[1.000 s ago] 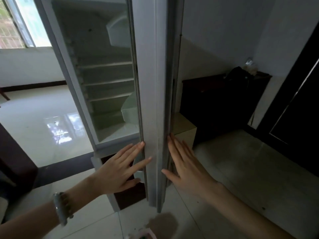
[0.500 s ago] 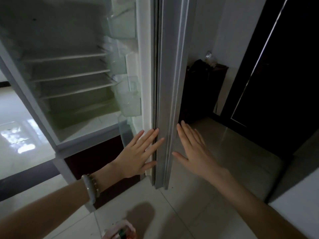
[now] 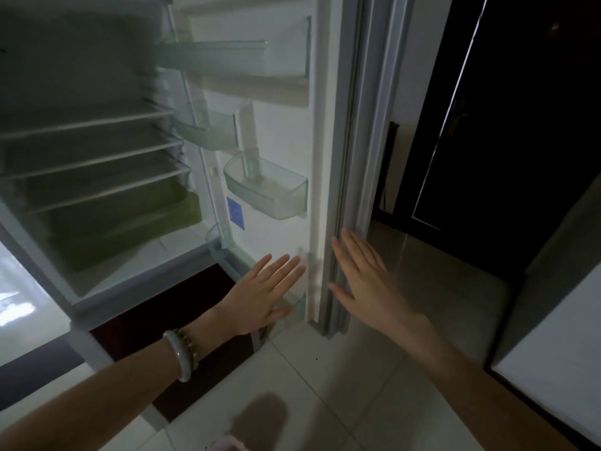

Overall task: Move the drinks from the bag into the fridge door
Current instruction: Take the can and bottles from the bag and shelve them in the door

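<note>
Standing open: white fridge door (image 3: 286, 131), inner side in view, clear plastic door bins (image 3: 270, 190) at staggered heights, no drinks seen in any. Left hand (image 3: 260, 294), fingers spread flat and holding nothing, before lowest clear bin at door's bottom; pale green bangle (image 3: 182, 356) on wrist. Right hand (image 3: 367, 284), fingers likewise extended and apart, beside grey outer door edge (image 3: 354, 177). Fridge interior left: white wire shelves (image 3: 94, 151), greenish drawer (image 3: 130, 222). Pinkish bag corner (image 3: 227, 444) on pale floor tiles (image 3: 341, 385), bottom frame edge; contents not visible
</note>
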`<state>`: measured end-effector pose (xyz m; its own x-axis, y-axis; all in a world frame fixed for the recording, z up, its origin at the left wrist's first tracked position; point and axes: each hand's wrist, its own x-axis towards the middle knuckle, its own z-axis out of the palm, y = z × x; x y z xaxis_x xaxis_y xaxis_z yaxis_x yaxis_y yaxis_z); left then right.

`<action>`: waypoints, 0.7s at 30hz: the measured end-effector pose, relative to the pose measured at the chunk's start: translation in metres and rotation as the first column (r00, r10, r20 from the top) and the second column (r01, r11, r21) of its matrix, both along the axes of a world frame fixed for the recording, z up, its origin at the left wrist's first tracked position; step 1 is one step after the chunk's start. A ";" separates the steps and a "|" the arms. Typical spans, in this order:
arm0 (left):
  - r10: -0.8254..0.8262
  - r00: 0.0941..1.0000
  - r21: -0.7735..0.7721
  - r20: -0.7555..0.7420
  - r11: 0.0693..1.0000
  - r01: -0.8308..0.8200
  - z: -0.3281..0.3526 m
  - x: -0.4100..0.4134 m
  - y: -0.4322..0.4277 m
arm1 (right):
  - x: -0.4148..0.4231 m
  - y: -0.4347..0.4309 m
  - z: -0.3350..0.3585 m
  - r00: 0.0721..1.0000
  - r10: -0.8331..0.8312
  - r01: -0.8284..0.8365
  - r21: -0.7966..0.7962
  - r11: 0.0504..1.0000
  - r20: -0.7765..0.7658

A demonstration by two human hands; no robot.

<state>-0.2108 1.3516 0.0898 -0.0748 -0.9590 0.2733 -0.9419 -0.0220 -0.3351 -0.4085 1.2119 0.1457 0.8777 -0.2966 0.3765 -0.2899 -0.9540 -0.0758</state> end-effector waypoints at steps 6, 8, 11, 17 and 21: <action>0.065 0.998 0.034 0.000 0.997 -0.065 -0.019 0.058 -0.002 | 0.041 -0.006 0.003 0.997 -0.039 0.044 -0.085 0.995 0.063; 0.085 0.996 0.060 -0.003 0.995 -0.085 -0.028 0.077 -0.007 | 0.059 -0.010 0.018 0.991 -0.060 0.075 -0.124 0.989 0.119; 0.082 0.996 0.134 -0.025 0.988 -0.078 -0.050 0.100 -0.015 | 0.088 -0.015 0.032 0.988 -0.074 0.102 -0.215 0.971 0.137; 0.112 0.991 0.240 -0.074 0.967 -0.091 -0.080 0.130 -0.035 | 0.120 -0.038 0.023 0.979 -0.185 0.201 -0.300 0.932 0.081; 0.097 0.990 0.276 -0.103 0.959 -0.065 -0.086 0.142 -0.055 | 0.120 -0.058 0.025 0.969 -0.231 0.246 -0.320 0.915 0.086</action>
